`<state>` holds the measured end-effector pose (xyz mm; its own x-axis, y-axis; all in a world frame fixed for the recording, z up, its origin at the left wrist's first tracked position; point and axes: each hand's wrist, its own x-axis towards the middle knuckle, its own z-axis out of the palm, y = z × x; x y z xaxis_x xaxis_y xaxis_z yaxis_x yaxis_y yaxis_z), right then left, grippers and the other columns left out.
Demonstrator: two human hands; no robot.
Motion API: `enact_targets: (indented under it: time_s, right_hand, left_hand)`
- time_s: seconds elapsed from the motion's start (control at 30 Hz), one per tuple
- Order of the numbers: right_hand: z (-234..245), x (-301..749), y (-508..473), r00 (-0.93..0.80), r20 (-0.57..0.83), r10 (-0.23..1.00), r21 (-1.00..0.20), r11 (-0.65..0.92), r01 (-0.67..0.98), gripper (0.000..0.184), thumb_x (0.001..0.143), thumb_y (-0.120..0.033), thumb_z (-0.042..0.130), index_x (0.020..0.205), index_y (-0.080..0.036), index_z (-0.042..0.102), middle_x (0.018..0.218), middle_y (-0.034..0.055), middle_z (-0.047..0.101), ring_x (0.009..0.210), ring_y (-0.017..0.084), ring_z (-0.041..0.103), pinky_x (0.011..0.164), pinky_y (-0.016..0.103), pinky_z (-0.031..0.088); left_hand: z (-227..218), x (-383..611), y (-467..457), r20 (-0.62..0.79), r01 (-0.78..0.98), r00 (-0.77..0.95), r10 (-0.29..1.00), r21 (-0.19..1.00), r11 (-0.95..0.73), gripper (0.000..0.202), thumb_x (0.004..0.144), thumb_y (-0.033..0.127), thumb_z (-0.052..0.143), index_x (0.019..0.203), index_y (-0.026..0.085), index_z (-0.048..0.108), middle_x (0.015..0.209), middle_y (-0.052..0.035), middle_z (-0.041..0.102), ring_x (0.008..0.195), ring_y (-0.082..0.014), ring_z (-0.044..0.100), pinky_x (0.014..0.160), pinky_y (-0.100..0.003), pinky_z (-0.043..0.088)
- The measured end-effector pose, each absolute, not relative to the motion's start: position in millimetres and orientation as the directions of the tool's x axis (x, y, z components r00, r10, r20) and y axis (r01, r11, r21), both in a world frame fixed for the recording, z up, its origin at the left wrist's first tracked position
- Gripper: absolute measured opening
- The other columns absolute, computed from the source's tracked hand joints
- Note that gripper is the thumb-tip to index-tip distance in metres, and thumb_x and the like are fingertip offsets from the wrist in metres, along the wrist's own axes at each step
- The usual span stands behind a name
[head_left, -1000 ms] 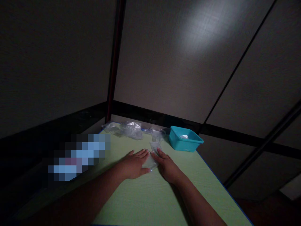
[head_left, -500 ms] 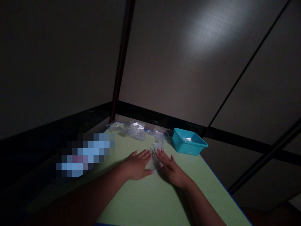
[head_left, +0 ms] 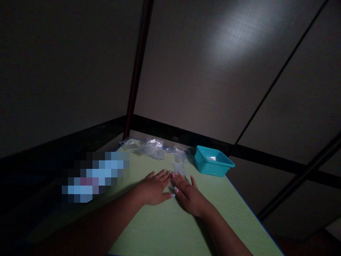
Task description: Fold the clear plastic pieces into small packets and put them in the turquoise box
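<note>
Two hands lie palm down on the green tabletop, side by side with their thumbs almost meeting. The left hand and the right hand are both spread flat, fingers extended and apart, gripping nothing. Between the thumbs and under the inner fingers, a small clear plastic bag seems to lie pressed against the surface. The light is dim and the hands cover most of it, so its outline cannot be made out fully.

Judging from this, the bag is down flat and being smoothed. It has not been lifted or put anywhere else.

Just beyond the right fingertips lies a second small bag, flat and apart from the hands. Farther back, near the far edge of the tabletop, a heap of clear bags sits crumpled and loose, which suggests many remain unhandled. To its right, at the corner, stands a teal tub with something pale and flat inside, possibly one bag. What it is cannot be told for sure.
</note>
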<state>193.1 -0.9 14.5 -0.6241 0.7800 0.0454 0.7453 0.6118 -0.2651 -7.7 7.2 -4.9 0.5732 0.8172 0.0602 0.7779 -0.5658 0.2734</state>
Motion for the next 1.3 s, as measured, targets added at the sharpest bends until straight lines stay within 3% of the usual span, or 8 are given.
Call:
enact_targets:
  time_s: [0.23, 0.57, 0.77, 0.97, 1.07, 1.3]
  right_hand:
    - [12.7, 196.3, 0.2, -0.564, -0.017, 0.825, -0.191, 0.551, 0.812, 0.053, 0.092, -0.042, 0.020, 0.139, -0.020, 0.019, 0.145, 0.0069, 0.018, 0.134, 0.021, 0.008, 0.103, 0.053, -0.007]
    - [8.7, 198.7, 0.3, -0.538, -0.091, 0.838, -0.186, 0.516, 0.836, 0.060, 0.090, -0.048, 0.021, 0.141, -0.018, 0.008, 0.146, 0.0082, 0.005, 0.134, 0.020, -0.001, 0.103, 0.055, -0.004]
    - [17.2, 200.5, -3.8, -0.544, -0.178, 0.820, -0.244, 0.499, 0.831, 0.074, 0.081, -0.065, 0.030, 0.139, -0.029, 0.004, 0.145, 0.0085, -0.008, 0.132, 0.026, -0.011, 0.101, 0.057, -0.001]
    - [20.2, 204.6, -4.4, -0.542, -0.223, 0.810, -0.254, 0.489, 0.835, 0.077, 0.075, -0.069, 0.040, 0.137, -0.038, 0.007, 0.145, 0.0071, -0.013, 0.130, 0.029, -0.016, 0.101, 0.057, 0.000]
    - [18.4, 206.7, -0.2, -0.539, -0.205, 0.817, -0.275, 0.480, 0.833, 0.073, 0.078, -0.067, 0.036, 0.138, -0.037, 0.007, 0.146, 0.0067, -0.007, 0.131, 0.027, -0.013, 0.102, 0.054, 0.004]
    - [7.3, 207.8, 16.1, -0.478, -0.043, 0.877, -0.277, 0.449, 0.850, 0.046, 0.091, -0.045, 0.023, 0.137, -0.037, 0.019, 0.147, 0.0025, 0.006, 0.134, 0.021, -0.005, 0.101, 0.056, 0.004]
  left_hand:
    - [-5.9, -7.5, 8.3, 0.043, 0.790, 0.561, 0.827, 0.272, -0.550, 0.071, 0.083, 0.061, 0.029, 0.140, 0.022, 0.014, 0.146, -0.0067, 0.007, 0.134, -0.0240, 0.005, 0.104, -0.048, 0.009]
    - [-4.7, -8.1, 7.6, 0.041, 0.799, 0.555, 0.831, 0.253, -0.546, 0.074, 0.082, 0.064, 0.026, 0.140, 0.021, 0.014, 0.146, -0.0080, 0.005, 0.134, -0.0242, 0.003, 0.104, -0.049, 0.010]
    - [1.4, -8.9, 5.7, -0.002, 0.831, 0.510, 0.860, 0.262, -0.491, 0.074, 0.079, 0.067, 0.030, 0.139, 0.027, 0.016, 0.146, -0.0084, 0.001, 0.133, -0.0286, -0.003, 0.101, -0.057, 0.008]
    - [8.1, -9.3, 3.8, -0.049, 0.853, 0.480, 0.876, 0.261, -0.452, 0.074, 0.076, 0.071, 0.028, 0.138, 0.032, 0.017, 0.146, -0.0081, -0.001, 0.132, -0.0299, -0.008, 0.100, -0.060, 0.007]
    - [9.0, -9.9, 3.6, -0.056, 0.859, 0.475, 0.878, 0.247, -0.449, 0.073, 0.076, 0.071, 0.028, 0.138, 0.033, 0.017, 0.146, -0.0085, -0.002, 0.132, -0.0299, -0.008, 0.100, -0.059, 0.007]
    - [1.9, -12.3, 8.2, -0.029, 0.850, 0.487, 0.873, 0.246, -0.466, 0.072, 0.076, 0.070, 0.031, 0.138, 0.036, 0.014, 0.145, -0.0071, -0.005, 0.132, -0.0300, -0.010, 0.099, -0.059, 0.008]
